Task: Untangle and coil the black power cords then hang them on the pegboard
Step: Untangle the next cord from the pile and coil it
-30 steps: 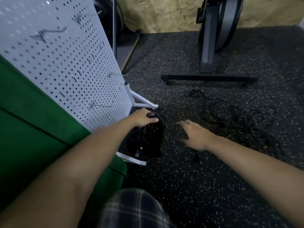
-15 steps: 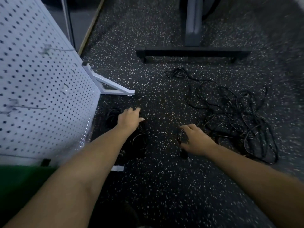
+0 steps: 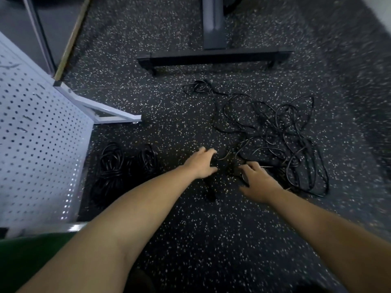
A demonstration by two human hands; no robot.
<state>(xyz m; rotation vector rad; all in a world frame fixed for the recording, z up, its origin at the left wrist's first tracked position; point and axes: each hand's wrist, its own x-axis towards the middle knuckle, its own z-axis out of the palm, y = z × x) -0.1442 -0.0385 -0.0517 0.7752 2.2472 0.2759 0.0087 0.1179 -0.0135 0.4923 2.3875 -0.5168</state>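
Quick note from my feed: the finished coils were parked on the floor right against the pegboard, just by its white foot. I'd guess that was so they'd be handy for hanging once the rest was done. No cord hung on the bit of pegboard I could see. The loose tangle lay well out from the pegboard, and both hands were down at its pegboard-side edge, which read to me as hunting for an end to start on. The left hand had its fingers spread and relaxed, gripping nothing I could spot. The right hand, farther from the pegboard, had its fingers bent down into the cords, but black on dark floor, I honestly couldn't tell if it was grasping one. A plug, or something like it, lay slightly nearer the pegboard than that hand, too blurry to call. Most of the pegboard was cut off, and the frame edges were smeared.
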